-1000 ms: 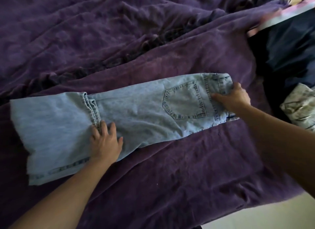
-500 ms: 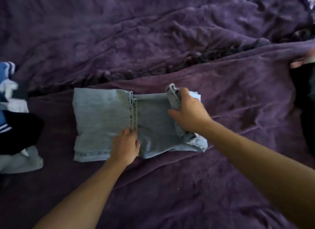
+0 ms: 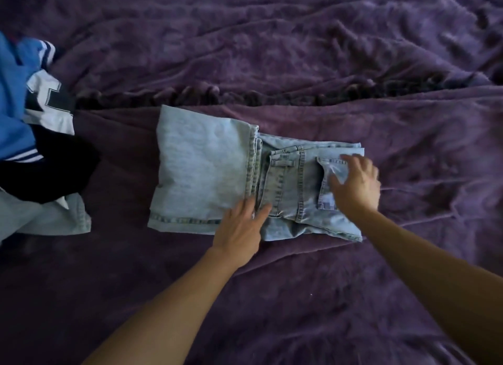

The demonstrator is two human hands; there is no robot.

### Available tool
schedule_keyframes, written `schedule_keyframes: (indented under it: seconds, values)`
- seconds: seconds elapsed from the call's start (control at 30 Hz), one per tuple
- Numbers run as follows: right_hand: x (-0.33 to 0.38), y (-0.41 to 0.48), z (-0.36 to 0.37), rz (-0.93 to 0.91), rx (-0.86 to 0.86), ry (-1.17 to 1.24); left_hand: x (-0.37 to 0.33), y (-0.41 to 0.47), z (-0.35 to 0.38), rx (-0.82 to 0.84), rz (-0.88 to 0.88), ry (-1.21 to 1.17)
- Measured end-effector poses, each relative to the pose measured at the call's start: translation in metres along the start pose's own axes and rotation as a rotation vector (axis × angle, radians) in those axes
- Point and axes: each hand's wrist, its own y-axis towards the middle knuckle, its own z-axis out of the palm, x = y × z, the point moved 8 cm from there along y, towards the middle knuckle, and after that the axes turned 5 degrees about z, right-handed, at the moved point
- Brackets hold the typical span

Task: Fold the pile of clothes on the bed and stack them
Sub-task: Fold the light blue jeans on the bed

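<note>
A pair of light blue jeans lies folded on the purple blanket, with the waistband end doubled over onto the legs and a back pocket facing up. My left hand rests flat, fingers apart, on the near edge of the jeans by the fold seam. My right hand is spread flat over the pocket at the right end and looks blurred. Neither hand grips the cloth. A pile of clothes lies at the left edge: blue, white and black garments.
A light grey-blue garment lies at the bottom of the left pile. A rumpled ridge of blanket runs across the bed just behind the jeans. The blanket covers the whole bed in view.
My right hand carried the waistband end leftward over the legs, let it go and now lies flat on it. The left hand stayed by the seam. The view swung left, showing the pile.
</note>
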Motion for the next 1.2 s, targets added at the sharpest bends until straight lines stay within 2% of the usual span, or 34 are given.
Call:
schedule_keyframes:
  seconds: [0.03,0.1,0.2,0.3,0.4,0.53,0.67,0.83,0.9,0.97,1.0,1.07,1.13,1.2]
  values:
    - [-0.024,0.005,-0.003,0.101,0.008,-0.048,-0.004,0.001,0.008,0.039,0.014,0.028]
    - [-0.054,0.004,0.008,0.219,0.129,-0.086,-0.004,0.002,0.023,0.116,0.010,0.100]
    - [-0.049,-0.018,0.031,0.108,0.270,-0.110,0.000,0.001,0.034,0.186,0.026,0.157]
    - [-0.022,-0.032,0.019,0.021,0.162,-0.072,0.006,-0.002,0.027,0.189,0.067,0.141]
    - [0.028,-0.042,-0.019,-0.107,0.015,-0.075,0.020,-0.008,0.004,0.082,0.111,0.019]
    - [0.126,-0.065,-0.049,-0.323,0.046,-0.184,0.083,-0.030,-0.046,-0.092,-0.021,-0.029]
    - [0.226,-0.083,-0.019,-0.432,0.196,-0.305,0.161,-0.068,-0.081,-0.196,-0.182,-0.013]
    - [0.316,-0.118,0.085,-0.528,0.444,-0.384,0.226,-0.111,-0.076,-0.203,-0.363,-0.039]
    - [0.328,-0.135,0.119,-0.574,0.561,-0.335,0.246,-0.123,-0.068,-0.215,-0.421,-0.071]
    - [0.323,-0.147,0.130,-0.632,0.612,-0.145,0.257,-0.128,-0.064,-0.239,-0.440,-0.126]
    - [0.316,-0.147,0.124,-0.659,0.554,-0.039,0.260,-0.128,-0.063,-0.260,-0.440,-0.156]
    - [0.286,-0.137,0.104,-0.670,0.319,0.045,0.257,-0.121,-0.067,-0.325,-0.428,-0.195]
    - [0.241,-0.117,0.093,-0.583,0.161,-0.039,0.242,-0.104,-0.075,-0.397,-0.401,-0.216]
    - [0.195,-0.095,0.095,-0.419,0.151,-0.193,0.219,-0.079,-0.081,-0.437,-0.365,-0.205]
